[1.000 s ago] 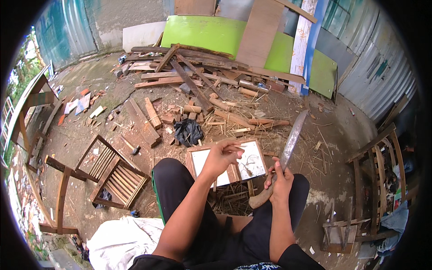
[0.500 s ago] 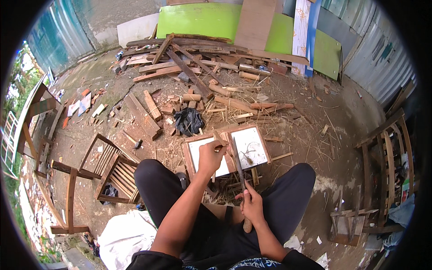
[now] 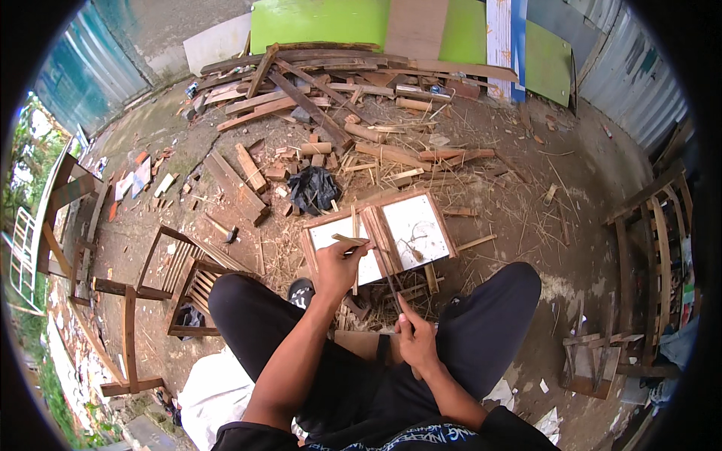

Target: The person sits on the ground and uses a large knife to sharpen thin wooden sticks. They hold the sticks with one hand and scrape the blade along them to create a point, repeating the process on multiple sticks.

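Pinching a thin wooden strip (image 3: 349, 240) above the low white-topped desk (image 3: 418, 221), the left hand (image 3: 337, 264) has its grip closed near the brown middle board (image 3: 380, 223). The right hand (image 3: 418, 342) has its grip wrapped round a machete (image 3: 395, 293) — blade slanting up across the desk's near edge, whether it meets the strip I can't tell. Beyond lies a black plastic bag (image 3: 313, 189).

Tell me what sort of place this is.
Probably an outdoor yard used for rough woodworking: it has a pile of planks, a hammer and corrugated metal sheeting along one side.
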Demonstrator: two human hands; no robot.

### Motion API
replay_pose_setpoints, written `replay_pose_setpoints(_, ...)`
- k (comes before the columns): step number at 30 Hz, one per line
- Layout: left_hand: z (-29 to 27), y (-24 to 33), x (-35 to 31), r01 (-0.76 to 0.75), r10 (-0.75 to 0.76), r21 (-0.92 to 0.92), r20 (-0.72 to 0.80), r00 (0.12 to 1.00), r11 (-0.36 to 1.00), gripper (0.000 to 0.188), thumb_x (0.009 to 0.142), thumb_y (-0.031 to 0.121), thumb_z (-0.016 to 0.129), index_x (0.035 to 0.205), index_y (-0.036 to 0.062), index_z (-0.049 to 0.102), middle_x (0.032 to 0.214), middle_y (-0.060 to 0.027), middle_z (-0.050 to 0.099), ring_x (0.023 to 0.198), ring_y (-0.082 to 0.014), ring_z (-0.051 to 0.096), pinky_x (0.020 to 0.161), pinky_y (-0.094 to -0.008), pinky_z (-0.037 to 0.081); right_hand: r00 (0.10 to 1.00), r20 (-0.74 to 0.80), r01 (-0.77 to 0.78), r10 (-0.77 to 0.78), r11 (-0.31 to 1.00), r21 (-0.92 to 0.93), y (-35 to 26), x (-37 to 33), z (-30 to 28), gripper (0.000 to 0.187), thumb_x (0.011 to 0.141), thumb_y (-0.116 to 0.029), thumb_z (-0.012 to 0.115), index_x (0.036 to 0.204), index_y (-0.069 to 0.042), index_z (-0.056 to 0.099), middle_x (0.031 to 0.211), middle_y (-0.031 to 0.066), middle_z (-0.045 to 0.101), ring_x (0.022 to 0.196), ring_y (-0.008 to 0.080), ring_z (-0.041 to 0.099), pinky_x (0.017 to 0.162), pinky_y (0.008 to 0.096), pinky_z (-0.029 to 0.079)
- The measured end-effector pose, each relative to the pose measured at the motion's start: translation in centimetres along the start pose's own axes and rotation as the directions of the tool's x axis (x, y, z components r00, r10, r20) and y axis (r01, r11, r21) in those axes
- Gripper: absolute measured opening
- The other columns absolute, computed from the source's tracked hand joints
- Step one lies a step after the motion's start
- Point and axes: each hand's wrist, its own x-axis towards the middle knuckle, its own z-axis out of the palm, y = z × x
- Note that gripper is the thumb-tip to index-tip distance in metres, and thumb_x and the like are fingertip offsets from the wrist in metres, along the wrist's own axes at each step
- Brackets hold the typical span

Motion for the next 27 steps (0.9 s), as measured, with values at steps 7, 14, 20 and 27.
replay_pose_setpoints(7, 0.5, -2.2, -0.8, -0.032, 0.031, -0.02, -0.029, 0.999, 0.999, 0.017, 0.09, 0.012, 0.083, 0.099, -0.0021, 0.082, 0.087, -0.0115, 0.081, 0.076, -0.0113, 0.072, 0.07, -0.0278, 0.055, 0.998, -0.032, -0.053, 0.053, 0.999, 0.002, 2.7, 0.8, -0.1, 0.045, 0.105, -0.008, 0.053, 0.15, -0.009, 0.057, 0.068, 0.016, 0.058, 0.057, 0.0187, 0.054, 0.061, 0.0344, 0.048)
replay_pose_setpoints(14, 0.0, -1.2, -0.6, 0.062, -0.065, -0.047, -0.053, 0.996, 0.997, 0.02, 0.088, 0.013, 0.085, 0.099, -0.0037, 0.082, 0.082, -0.0102, 0.08, 0.074, -0.0101, 0.071, 0.07, -0.0273, 0.055, 0.993, -0.037, -0.116, 0.114, 0.992, -0.056, 3.0, 1.4, -0.1, 0.045, 0.106, -0.011, 0.054, 0.151, -0.012, 0.057, 0.066, 0.0222, 0.052, 0.054, 0.0258, 0.047, 0.057, 0.0374, 0.043)
replay_pose_setpoints(20, 0.4, -1.5, -0.8, -0.003, 0.0, -0.043, -0.07, 0.998, 0.999, 0.02, 0.091, 0.011, 0.082, 0.103, -0.0054, 0.079, 0.085, -0.0117, 0.079, 0.079, -0.0137, 0.074, 0.071, -0.0282, 0.059, 0.995, -0.002, -0.104, 0.104, 0.99, -0.092, 0.6, 0.9, -0.7, 0.045, 0.106, -0.012, 0.054, 0.15, -0.015, 0.056, 0.078, 0.0299, 0.058, 0.066, 0.0414, 0.059, 0.066, 0.0414, 0.049)
replay_pose_setpoints(27, -0.3, -0.1, -0.6, -0.031, 0.008, -0.262, -0.089, 0.996, 0.965, 0.013, 0.101, 0.001, 0.065, 0.11, -0.0071, 0.069, 0.097, -0.0175, 0.076, 0.09, -0.0204, 0.078, 0.079, -0.0322, 0.065, 0.973, 0.068, -0.207, 0.221, 0.964, -0.169, 1.8, 1.0, -0.5, 0.044, 0.106, -0.015, 0.056, 0.15, -0.017, 0.057, 0.074, 0.027, 0.057, 0.063, 0.0366, 0.058, 0.066, 0.0401, 0.049)
